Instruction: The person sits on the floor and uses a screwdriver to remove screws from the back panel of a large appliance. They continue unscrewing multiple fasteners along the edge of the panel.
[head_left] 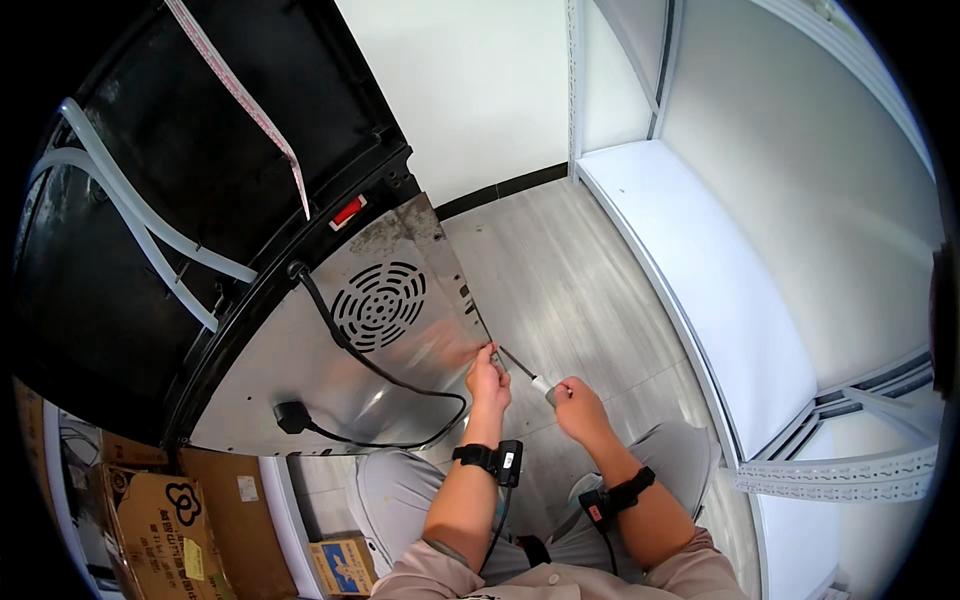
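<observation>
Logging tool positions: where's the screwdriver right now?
In the head view, right of and below center, the screwdriver is in the right hand, pointing toward the left hand at the edge of the metal panel.

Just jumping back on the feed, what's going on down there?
The person's right hand grips a screwdriver, its shaft angled toward the edge of a metal panel. The left hand is at that edge, fingertips close to the screwdriver's tip; whether the tip sits in a screw is too small to tell. A black power cord loops across the panel, ending in a plug.
</observation>
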